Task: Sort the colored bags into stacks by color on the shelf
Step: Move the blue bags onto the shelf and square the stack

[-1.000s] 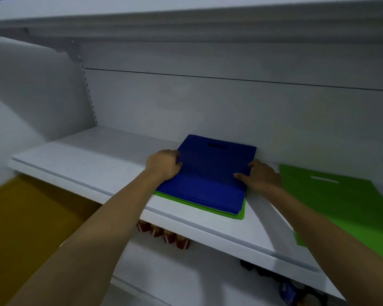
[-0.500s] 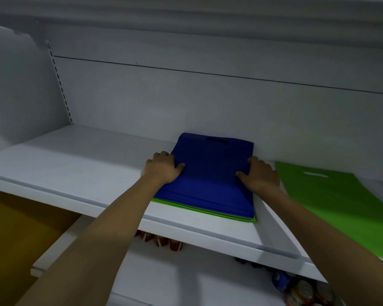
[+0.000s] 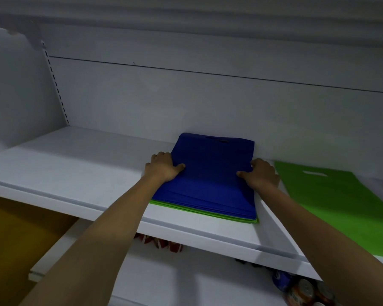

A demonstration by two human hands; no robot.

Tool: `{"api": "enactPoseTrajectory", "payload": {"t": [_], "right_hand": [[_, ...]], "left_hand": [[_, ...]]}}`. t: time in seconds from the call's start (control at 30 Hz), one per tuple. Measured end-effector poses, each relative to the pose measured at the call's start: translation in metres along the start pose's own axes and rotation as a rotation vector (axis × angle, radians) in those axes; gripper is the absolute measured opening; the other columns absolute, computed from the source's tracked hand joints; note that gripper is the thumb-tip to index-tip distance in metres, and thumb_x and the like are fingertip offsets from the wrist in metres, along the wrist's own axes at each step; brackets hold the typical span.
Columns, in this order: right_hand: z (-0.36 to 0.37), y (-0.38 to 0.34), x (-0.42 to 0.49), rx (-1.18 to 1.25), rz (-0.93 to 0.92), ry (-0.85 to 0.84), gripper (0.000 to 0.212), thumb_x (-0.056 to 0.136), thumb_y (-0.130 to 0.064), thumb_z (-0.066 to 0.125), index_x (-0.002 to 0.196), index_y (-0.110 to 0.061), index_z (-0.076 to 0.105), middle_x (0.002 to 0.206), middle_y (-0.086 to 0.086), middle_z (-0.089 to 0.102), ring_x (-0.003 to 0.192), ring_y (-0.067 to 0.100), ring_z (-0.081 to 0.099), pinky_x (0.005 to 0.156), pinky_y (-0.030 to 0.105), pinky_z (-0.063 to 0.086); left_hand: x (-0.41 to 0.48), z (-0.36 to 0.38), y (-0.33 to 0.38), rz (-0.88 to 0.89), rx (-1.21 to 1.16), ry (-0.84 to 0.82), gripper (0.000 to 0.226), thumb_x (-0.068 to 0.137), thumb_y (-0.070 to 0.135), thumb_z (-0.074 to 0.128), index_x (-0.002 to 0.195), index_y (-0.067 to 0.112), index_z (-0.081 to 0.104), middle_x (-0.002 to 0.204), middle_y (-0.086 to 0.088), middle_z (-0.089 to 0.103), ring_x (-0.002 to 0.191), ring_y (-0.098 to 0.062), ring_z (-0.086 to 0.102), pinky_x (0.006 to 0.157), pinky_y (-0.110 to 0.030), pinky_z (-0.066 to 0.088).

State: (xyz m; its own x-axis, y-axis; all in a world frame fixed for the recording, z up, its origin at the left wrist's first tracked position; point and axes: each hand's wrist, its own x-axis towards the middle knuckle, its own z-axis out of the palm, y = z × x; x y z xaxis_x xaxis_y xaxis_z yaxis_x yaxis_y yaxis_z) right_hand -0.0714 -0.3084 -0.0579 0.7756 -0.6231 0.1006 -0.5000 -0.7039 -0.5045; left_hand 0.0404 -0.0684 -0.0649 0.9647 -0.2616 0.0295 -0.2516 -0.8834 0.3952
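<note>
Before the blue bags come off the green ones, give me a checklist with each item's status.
1. Left hand grips the left edge of the stack of dark blue flat bags: ok.
2. Right hand grips its right edge: ok.
3. Colours separated: not ok; thin bright green bags lie under the blue stack.
4. Fingers under blue layers only: cannot tell.
5. Bare white shelf left of the pile to take the blue stack: ok.
6. Flat bright green bag with a cut-out handle on the right lies apart from the pile: ok.
</note>
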Motion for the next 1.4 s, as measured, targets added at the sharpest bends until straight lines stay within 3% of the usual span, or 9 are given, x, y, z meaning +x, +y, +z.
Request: {"api": "enactPoseTrajectory", "payload": {"t": [0.17,0.37,0.43,0.5,0.63,0.73,0.93,1.03,1.4], "right_hand": [[0.004,-0.002,-0.001,0.46,0.079,0.018,0.064,0.082,-0.014,0.074,0.137,-0.009,0.042,0.134,0.011,0.054,0.115,0.028,0.056,0.09,0.029,0.045],[-0.004,-0.007,0.006,0.664,0.097,0.031,0.056,0.08,-0.015,0.076,0.131,-0.005,0.056,0.131,0.012,0.058,0.114,0.028,0.058,0.101,0.041,0.048],[-0.011,-0.013,0.007,0.678,0.028,0.051,0.041,0.085,-0.013,0.07,0.125,-0.007,0.06,0.125,0.005,0.061,0.112,0.024,0.058,0.102,0.035,0.046],[-0.021,-0.025,0.002,0.715,-0.056,0.052,0.027,0.089,-0.01,0.066,0.116,-0.009,0.065,0.113,0.0,0.063,0.101,0.018,0.059,0.093,0.025,0.048],[-0.042,-0.045,-0.014,0.966,-0.111,0.007,0.008,0.09,-0.007,0.064,0.097,-0.01,0.067,0.087,-0.003,0.066,0.076,0.009,0.061,0.06,0.011,0.051],[-0.054,-0.049,-0.023,1.109,-0.083,-0.01,0.005,0.089,-0.01,0.067,0.088,-0.015,0.067,0.084,-0.004,0.066,0.072,0.007,0.062,0.057,0.012,0.052],[-0.071,-0.028,-0.035,1.15,-0.008,0.082,0.008,0.088,-0.014,0.068,0.086,-0.022,0.068,0.087,-0.006,0.069,0.075,0.008,0.065,0.058,0.015,0.055],[-0.079,-0.01,-0.042,1.112,0.026,0.138,0.008,0.088,-0.015,0.068,0.086,-0.022,0.067,0.09,-0.004,0.069,0.074,0.011,0.066,0.06,0.019,0.057],[-0.154,0.107,-0.082,1.062,0.106,0.36,0.007,0.089,-0.012,0.065,0.095,-0.016,0.066,0.084,-0.003,0.068,0.069,0.014,0.065,0.052,0.019,0.053]], "left_hand": [[0.006,-0.007,0.001,-0.05,-0.174,-0.069,0.049,0.08,0.056,0.066,0.102,0.013,0.057,0.105,-0.003,0.062,0.096,-0.025,0.059,0.077,-0.032,0.048],[0.003,-0.011,0.002,-0.042,-0.198,-0.09,0.056,0.084,0.055,0.062,0.12,0.013,0.054,0.118,-0.006,0.059,0.097,-0.022,0.056,0.082,-0.032,0.047],[0.004,-0.01,0.001,-0.037,-0.184,-0.089,0.054,0.087,0.057,0.057,0.121,0.015,0.053,0.122,-0.007,0.058,0.106,-0.025,0.056,0.085,-0.033,0.046],[0.003,-0.01,0.0,-0.031,-0.183,-0.055,0.045,0.09,0.057,0.052,0.115,0.02,0.051,0.121,-0.008,0.057,0.114,-0.028,0.053,0.089,-0.035,0.044],[0.004,-0.008,-0.005,-0.034,-0.248,0.055,0.07,0.094,0.059,0.041,0.146,0.014,0.03,0.143,-0.011,0.045,0.131,-0.032,0.041,0.104,-0.044,0.039],[0.003,-0.011,0.0,0.018,-0.384,0.127,0.066,0.097,0.055,0.036,0.147,0.013,0.028,0.143,-0.013,0.045,0.128,-0.032,0.044,0.1,-0.04,0.041],[0.0,-0.016,0.026,0.02,-0.747,0.148,0.058,0.098,0.035,0.051,0.147,0.011,0.031,0.141,-0.012,0.048,0.122,-0.028,0.051,0.09,-0.029,0.041],[-0.003,-0.013,0.041,0.031,-0.785,0.136,0.054,0.097,0.032,0.054,0.143,0.009,0.038,0.143,-0.009,0.047,0.124,-0.026,0.049,0.096,-0.029,0.041],[-0.051,0.018,0.162,0.192,-0.974,-0.064,0.049,0.093,0.028,0.062,0.135,0.017,0.041,0.129,-0.006,0.05,0.101,-0.015,0.052,0.082,-0.026,0.047]]}}
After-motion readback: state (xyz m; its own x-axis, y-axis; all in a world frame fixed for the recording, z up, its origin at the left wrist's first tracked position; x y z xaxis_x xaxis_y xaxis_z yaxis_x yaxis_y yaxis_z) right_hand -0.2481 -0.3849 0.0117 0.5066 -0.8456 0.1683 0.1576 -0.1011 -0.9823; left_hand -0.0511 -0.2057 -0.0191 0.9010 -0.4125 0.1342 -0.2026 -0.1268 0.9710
